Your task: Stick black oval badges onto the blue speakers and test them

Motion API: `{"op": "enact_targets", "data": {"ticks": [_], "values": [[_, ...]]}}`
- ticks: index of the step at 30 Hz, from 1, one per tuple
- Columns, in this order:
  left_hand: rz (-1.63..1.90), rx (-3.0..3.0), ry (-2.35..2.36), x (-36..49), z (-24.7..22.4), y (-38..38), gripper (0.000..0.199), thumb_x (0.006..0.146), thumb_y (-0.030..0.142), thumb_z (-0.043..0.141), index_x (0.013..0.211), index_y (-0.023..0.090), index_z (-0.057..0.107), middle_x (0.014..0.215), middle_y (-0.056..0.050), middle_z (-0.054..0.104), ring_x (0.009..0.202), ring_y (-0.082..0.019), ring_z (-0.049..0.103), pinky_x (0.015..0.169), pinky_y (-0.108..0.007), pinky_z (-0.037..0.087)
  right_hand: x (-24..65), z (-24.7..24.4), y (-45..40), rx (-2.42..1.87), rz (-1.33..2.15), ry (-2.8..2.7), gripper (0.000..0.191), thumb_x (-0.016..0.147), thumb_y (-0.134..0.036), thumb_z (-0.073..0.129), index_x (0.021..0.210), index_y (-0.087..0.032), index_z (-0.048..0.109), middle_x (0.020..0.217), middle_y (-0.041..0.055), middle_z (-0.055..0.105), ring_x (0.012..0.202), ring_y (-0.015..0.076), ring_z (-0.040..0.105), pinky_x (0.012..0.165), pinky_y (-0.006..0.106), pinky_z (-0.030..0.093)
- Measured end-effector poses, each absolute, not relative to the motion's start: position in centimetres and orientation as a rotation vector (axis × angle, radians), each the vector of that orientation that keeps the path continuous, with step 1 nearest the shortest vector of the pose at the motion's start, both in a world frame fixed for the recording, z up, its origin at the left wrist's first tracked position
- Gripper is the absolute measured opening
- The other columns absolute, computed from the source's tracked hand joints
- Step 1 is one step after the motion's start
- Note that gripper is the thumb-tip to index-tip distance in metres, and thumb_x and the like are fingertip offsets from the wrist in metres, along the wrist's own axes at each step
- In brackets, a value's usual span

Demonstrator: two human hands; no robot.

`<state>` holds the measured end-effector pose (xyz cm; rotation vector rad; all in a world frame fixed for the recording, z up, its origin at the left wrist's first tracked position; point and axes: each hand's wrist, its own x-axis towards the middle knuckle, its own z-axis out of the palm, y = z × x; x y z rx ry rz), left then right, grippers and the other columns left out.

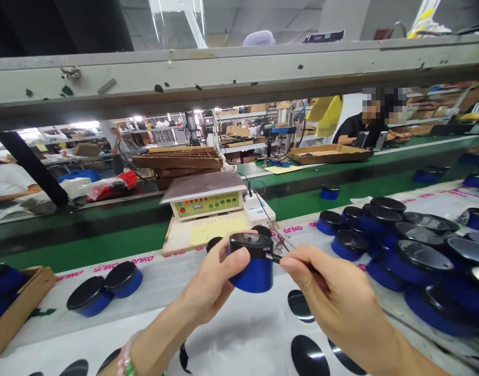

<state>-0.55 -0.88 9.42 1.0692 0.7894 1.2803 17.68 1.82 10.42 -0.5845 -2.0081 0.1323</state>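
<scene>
Blue-black cylinder (252,274) is clasped by the left hand (214,277) above the tabletop (231,344), short of its far edge; against the cylinder's side, a plug (275,257) is pinched by the right hand (333,287).

Behind the blue device (252,263), the fingers of my left grip (219,271) are partly hidden. The frame's left edge cuts the cardboard box (26,313), and the person's face (380,104) at upper right is pixelated.
</scene>
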Motion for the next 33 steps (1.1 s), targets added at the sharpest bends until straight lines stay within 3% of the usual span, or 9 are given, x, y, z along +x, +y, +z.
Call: {"op": "enact_targets", "data": {"ticks": [4, 8, 11, 15, 19, 26, 33], "values": [[1.391, 1.199, 0.957, -0.9, 9.1, -2.0, 0.050, 0.075, 0.054, 0.068, 0.111, 0.023, 0.053, 0.111, -0.005, 0.061, 0.102, -0.021, 0.057, 0.086, -0.031, 0.045, 17.2, 10.5, 0.9, -0.626, 0.046, -2.056, 0.029, 0.098, -0.028, 0.045, 0.069, -0.024, 0.046, 0.050, -0.0060, 0.045, 0.036, 0.0091, 0.038, 0.041, 0.025, 0.033], [1.424, 1.480, 1.129, -1.3, 8.6, -2.9, 0.051, 0.080, 0.050, 0.066, 0.119, 0.027, 0.043, 0.110, -0.003, 0.058, 0.100, -0.019, 0.056, 0.087, -0.029, 0.045, 17.0, 9.5, 0.7, -0.609, 0.059, -2.054, 0.024, 0.097, -0.024, 0.045, 0.073, -0.024, 0.046, 0.051, -0.0068, 0.043, 0.038, 0.0087, 0.039, 0.043, 0.024, 0.033], [1.401, 1.784, 1.264, -1.5, 8.8, -3.5, 0.060, 0.079, 0.043, 0.069, 0.126, 0.031, 0.035, 0.117, -0.003, 0.054, 0.104, -0.020, 0.056, 0.088, -0.030, 0.047, 17.2, 8.1, 1.4, -0.584, 0.184, -2.064, 0.018, 0.098, -0.023, 0.044, 0.081, -0.023, 0.049, 0.055, -0.0059, 0.048, 0.042, 0.0098, 0.045, 0.044, 0.023, 0.035], [1.334, 2.370, 1.400, -1.5, 9.3, -4.1, 0.072, 0.077, 0.040, 0.072, 0.136, 0.032, 0.032, 0.129, -0.009, 0.046, 0.121, -0.027, 0.047, 0.100, -0.040, 0.044, 17.6, 6.2, 2.2, -0.532, 0.501, -2.194, 0.013, 0.099, -0.022, 0.039, 0.095, -0.024, 0.051, 0.072, -0.0016, 0.059, 0.058, 0.0123, 0.056, 0.052, 0.023, 0.043], [1.334, 2.787, 1.332, -1.2, 9.3, -4.8, 0.068, 0.082, 0.021, 0.067, 0.140, 0.026, 0.031, 0.124, -0.012, 0.053, 0.127, -0.027, 0.044, 0.107, -0.045, 0.040, 17.7, 5.5, 1.9, -0.456, 0.623, -2.210, 0.009, 0.098, -0.020, 0.038, 0.096, -0.025, 0.045, 0.081, 0.0002, 0.058, 0.069, 0.0144, 0.059, 0.060, 0.023, 0.048], [1.393, 2.900, 1.169, -0.7, 9.8, -5.5, 0.041, 0.076, -0.002, 0.061, 0.110, 0.013, 0.045, 0.113, -0.016, 0.062, 0.123, -0.024, 0.051, 0.103, -0.041, 0.046, 17.7, 4.7, 1.5, -0.354, 0.394, -2.186, 0.014, 0.100, -0.023, 0.032, 0.088, -0.024, 0.039, 0.072, 0.0003, 0.053, 0.062, 0.0157, 0.057, 0.053, 0.025, 0.046], [1.356, 2.872, 1.270, -0.7, 10.1, -5.7, 0.037, 0.073, 0.001, 0.065, 0.103, 0.013, 0.047, 0.110, -0.013, 0.058, 0.116, -0.023, 0.051, 0.102, -0.036, 0.046, 17.9, 4.4, 1.2, -0.337, 0.401, -2.167, 0.013, 0.101, -0.025, 0.032, 0.100, -0.021, 0.045, 0.079, 0.0033, 0.058, 0.065, 0.0148, 0.057, 0.059, 0.024, 0.047]]}}
